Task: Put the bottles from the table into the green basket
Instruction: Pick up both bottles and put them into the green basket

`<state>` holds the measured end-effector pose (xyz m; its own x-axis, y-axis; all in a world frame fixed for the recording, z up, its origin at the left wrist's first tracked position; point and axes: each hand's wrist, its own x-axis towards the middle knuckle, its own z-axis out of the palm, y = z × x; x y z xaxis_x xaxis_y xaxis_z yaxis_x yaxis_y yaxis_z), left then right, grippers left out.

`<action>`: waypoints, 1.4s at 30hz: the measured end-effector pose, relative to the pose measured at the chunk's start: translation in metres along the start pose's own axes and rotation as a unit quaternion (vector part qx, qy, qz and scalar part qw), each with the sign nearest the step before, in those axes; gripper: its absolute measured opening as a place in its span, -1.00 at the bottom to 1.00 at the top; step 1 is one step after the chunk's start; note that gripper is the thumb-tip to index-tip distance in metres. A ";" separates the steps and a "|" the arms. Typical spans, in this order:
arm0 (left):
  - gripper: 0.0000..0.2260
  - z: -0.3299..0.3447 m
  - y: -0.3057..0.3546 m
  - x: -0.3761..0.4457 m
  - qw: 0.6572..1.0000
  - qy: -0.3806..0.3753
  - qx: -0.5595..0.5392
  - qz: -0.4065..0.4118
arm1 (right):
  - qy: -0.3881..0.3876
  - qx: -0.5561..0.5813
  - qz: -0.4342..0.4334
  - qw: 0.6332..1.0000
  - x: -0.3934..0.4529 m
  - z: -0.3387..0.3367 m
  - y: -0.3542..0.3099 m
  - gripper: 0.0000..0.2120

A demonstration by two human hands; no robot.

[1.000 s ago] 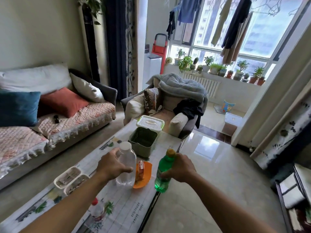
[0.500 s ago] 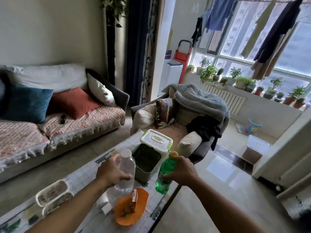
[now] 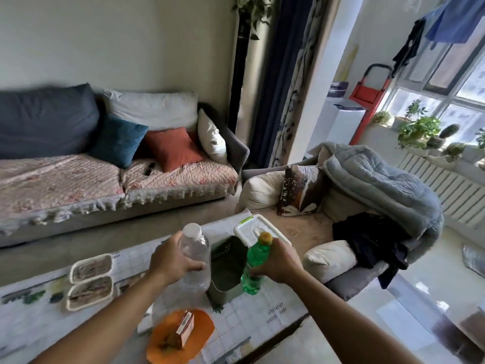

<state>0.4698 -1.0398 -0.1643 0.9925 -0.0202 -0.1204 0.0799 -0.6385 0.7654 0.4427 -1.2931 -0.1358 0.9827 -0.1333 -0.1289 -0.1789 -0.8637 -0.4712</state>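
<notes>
My left hand [image 3: 173,261] grips a clear plastic bottle [image 3: 195,254] with a white cap, held upright just left of the green basket [image 3: 227,290]. My right hand [image 3: 279,261] grips a green bottle [image 3: 256,264] with a yellow cap, held at the basket's right rim. The basket is a dark green slotted bin standing near the far end of the table [image 3: 252,319]; its white lid [image 3: 256,228] leans open behind it. Both bottles hang above the table, close to the basket's opening, with nothing inside it that I can see.
An orange plate [image 3: 202,327] with a small carton [image 3: 185,324] lies on the table near me. Two white-rimmed trays [image 3: 90,282] sit at the left. A sofa [image 3: 105,185] stands at the left, an armchair [image 3: 341,224] piled with a blanket beyond the table.
Both hands have carried their bottles forward along the table, from beside the orange plate to either side of the green basket. The view has swung left and closer.
</notes>
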 end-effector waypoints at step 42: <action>-0.30 0.259 -0.091 0.234 0.966 0.129 -0.039 -0.222 | -0.257 0.035 -0.057 0.964 0.342 0.216 0.125 -0.53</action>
<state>0.6710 -1.1858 -0.4254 0.8483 0.4408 -0.2935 0.4993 -0.4810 0.7207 0.7454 -1.3421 -0.4271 0.8457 0.2346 -0.4794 -0.0912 -0.8215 -0.5629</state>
